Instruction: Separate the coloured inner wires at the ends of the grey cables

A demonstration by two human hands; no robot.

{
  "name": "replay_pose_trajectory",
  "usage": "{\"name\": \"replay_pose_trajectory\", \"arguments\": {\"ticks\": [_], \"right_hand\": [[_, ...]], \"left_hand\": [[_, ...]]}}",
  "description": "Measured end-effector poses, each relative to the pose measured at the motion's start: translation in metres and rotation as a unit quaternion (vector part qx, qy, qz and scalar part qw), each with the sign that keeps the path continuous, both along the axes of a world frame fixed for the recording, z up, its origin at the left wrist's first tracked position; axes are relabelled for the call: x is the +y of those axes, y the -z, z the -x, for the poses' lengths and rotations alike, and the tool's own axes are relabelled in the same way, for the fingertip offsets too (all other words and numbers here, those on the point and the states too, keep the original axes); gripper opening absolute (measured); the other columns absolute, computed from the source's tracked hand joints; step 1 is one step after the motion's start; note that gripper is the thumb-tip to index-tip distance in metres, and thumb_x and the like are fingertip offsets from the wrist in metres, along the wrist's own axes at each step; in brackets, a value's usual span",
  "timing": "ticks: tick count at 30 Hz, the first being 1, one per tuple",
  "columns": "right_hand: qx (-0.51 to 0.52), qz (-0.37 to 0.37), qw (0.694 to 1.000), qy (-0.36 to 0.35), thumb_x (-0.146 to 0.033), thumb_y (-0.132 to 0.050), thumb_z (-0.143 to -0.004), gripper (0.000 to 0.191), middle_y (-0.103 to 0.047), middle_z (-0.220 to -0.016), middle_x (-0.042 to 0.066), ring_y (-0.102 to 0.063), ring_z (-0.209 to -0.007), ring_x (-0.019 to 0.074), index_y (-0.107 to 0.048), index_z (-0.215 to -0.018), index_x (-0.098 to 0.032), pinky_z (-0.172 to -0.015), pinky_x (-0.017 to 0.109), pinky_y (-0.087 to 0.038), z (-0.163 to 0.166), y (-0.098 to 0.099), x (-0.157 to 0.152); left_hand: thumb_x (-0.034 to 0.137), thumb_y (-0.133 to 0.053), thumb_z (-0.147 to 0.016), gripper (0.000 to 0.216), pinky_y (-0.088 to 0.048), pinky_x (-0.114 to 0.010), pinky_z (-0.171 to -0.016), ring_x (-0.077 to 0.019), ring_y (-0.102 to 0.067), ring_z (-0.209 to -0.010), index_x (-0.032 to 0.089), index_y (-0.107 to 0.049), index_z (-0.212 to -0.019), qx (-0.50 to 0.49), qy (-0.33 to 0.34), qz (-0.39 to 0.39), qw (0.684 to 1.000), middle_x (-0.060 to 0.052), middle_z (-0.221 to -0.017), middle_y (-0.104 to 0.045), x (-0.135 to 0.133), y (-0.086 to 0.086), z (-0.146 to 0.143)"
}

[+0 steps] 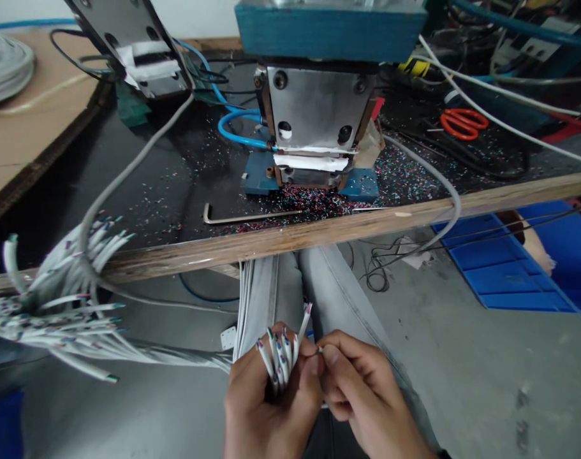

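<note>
My left hand (266,398) is closed around a bunch of several white cables (280,354) whose stripped ends show coloured wires and fan upward. My right hand (361,389) pinches the tip of one cable from that bunch between thumb and forefinger, touching the left hand. Both hands sit low over my lap in grey trousers (319,287), below the bench edge (319,233). The cables run down behind my left hand along my leg.
A metal press (314,121) with a blue top and base stands on the black bench top, ringed by coloured insulation scraps. An Allen key (242,218) lies before it. Orange scissors (462,122) lie back right. Another cable bundle (65,299) lies left; blue bins (524,261) right.
</note>
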State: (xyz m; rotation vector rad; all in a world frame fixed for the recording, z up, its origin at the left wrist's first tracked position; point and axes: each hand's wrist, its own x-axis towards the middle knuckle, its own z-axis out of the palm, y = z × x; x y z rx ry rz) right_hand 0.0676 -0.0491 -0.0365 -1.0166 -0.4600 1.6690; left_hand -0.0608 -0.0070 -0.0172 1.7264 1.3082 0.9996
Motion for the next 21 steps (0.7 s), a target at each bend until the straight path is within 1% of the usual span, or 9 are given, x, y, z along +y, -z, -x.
{"name": "replay_pose_trajectory", "arguments": {"ticks": [3,6,8,11,14,18,19,21], "right_hand": [[-0.072,0.005,0.997,-0.006,-0.064,-0.061,-0.097,0.046,-0.032,-0.057,-0.01,-0.026,-0.05,0.0071,-0.061,-0.081,-0.02,-0.045,0.021,-0.023,0.0,-0.004,-0.001],[-0.149,-0.001,0.989,-0.015,-0.064,-0.057,-0.098,0.048,-0.034,-0.061,-0.008,-0.029,-0.052,0.008,-0.063,-0.081,-0.019,-0.046,0.023,-0.025,-0.001,-0.007,-0.002],[-0.177,-0.012,0.984,-0.02,-0.062,-0.055,-0.1,0.047,-0.035,-0.061,-0.008,-0.031,-0.052,0.0089,-0.063,-0.081,-0.02,-0.046,0.024,-0.026,-0.001,-0.008,-0.002],[-0.217,-0.026,0.976,-0.026,-0.06,-0.051,-0.101,0.046,-0.034,-0.061,-0.007,-0.033,-0.052,0.0103,-0.062,-0.081,-0.02,-0.047,0.026,-0.027,-0.001,-0.008,-0.004],[-0.257,-0.033,0.965,-0.036,-0.056,-0.049,-0.103,0.044,-0.035,-0.06,-0.007,-0.034,-0.052,0.0109,-0.065,-0.083,-0.021,-0.048,0.028,-0.026,0.0,-0.009,-0.005],[-0.305,-0.073,0.949,-0.015,-0.046,-0.049,-0.104,0.038,-0.046,-0.065,-0.004,-0.041,-0.058,0.012,-0.067,-0.083,-0.021,-0.054,0.029,-0.031,0.001,-0.012,-0.005],[-0.31,-0.081,0.947,-0.012,-0.045,-0.049,-0.105,0.037,-0.046,-0.065,-0.004,-0.04,-0.057,0.012,-0.066,-0.083,-0.021,-0.054,0.029,-0.031,0.001,-0.012,-0.005],[-0.308,-0.086,0.947,-0.014,-0.044,-0.048,-0.105,0.037,-0.04,-0.062,-0.006,-0.037,-0.053,0.011,-0.065,-0.082,-0.021,-0.052,0.029,-0.03,0.001,-0.011,-0.005]], "left_hand": [[0.016,-0.069,-0.085,0.014,-0.045,-0.018,-0.051,-0.0103,-0.061,-0.056,0.029,-0.068,-0.08,-0.03,-0.05,0.028,0.998,0.01,-0.069,-0.066,-0.006,0.001,-0.007],[0.019,-0.067,-0.084,0.013,-0.046,-0.02,-0.06,-0.0105,-0.059,-0.058,0.027,-0.066,-0.075,-0.068,-0.112,0.066,0.989,0.01,-0.067,-0.062,-0.01,-0.002,-0.016],[0.019,-0.066,-0.083,0.014,-0.047,-0.021,-0.062,-0.0104,-0.056,-0.056,0.026,-0.065,-0.072,-0.089,-0.119,0.088,0.985,0.01,-0.064,-0.06,-0.011,-0.007,-0.021],[0.02,-0.067,-0.081,0.012,-0.045,-0.02,-0.055,-0.0106,-0.052,-0.053,0.025,-0.066,-0.07,-0.109,-0.127,0.12,0.979,0.009,-0.061,-0.059,-0.008,-0.016,-0.024],[0.02,-0.068,-0.078,0.011,-0.044,-0.018,-0.053,-0.0102,-0.052,-0.054,0.025,-0.068,-0.069,-0.134,-0.138,0.145,0.971,0.009,-0.062,-0.061,-0.004,-0.022,-0.024],[0.021,-0.068,-0.077,0.013,-0.042,-0.016,-0.052,-0.0094,-0.049,-0.053,0.024,-0.066,-0.064,-0.143,-0.145,0.161,0.966,0.009,-0.059,-0.057,-0.004,-0.025,-0.024],[0.022,-0.068,-0.076,0.013,-0.041,-0.016,-0.052,-0.0095,-0.048,-0.053,0.025,-0.066,-0.064,-0.142,-0.147,0.163,0.965,0.009,-0.059,-0.056,-0.004,-0.024,-0.024],[0.022,-0.068,-0.076,0.013,-0.04,-0.017,-0.052,-0.0098,-0.046,-0.053,0.025,-0.066,-0.063,-0.139,-0.147,0.163,0.966,0.009,-0.058,-0.055,-0.004,-0.024,-0.024]]}}
